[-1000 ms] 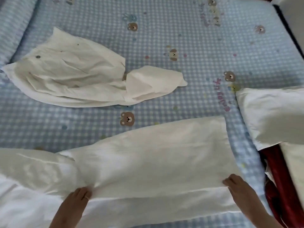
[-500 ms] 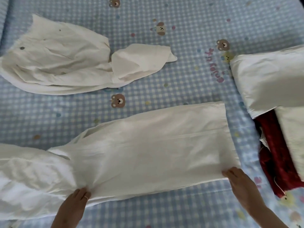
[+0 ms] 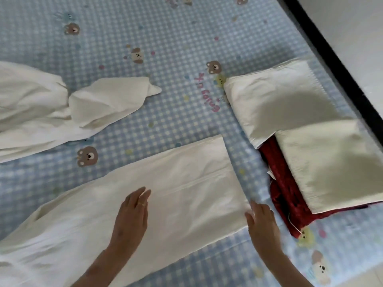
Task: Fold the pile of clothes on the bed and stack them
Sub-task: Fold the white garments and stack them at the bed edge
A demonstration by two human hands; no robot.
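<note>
Both hands have let go of the garment (image 3: pixel 165 195): left hand (image 3: pixel 132 216) lies flat mid-cloth, right hand (image 3: pixel 262 222) flat-fingered at its end; smooth outward before folding.

Left hand (image 3: pixel 132 216), right hand (image 3: pixel 262 223) flat, outstretched

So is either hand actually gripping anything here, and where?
Nothing is gripped. The left hand lies flat on the white garment; the right hand touches its right edge, fingers straight.

Bare sheet (image 3: pixel 165 125) between garments; folded stack (image 3: pixel 300 125) blocks right.
</note>
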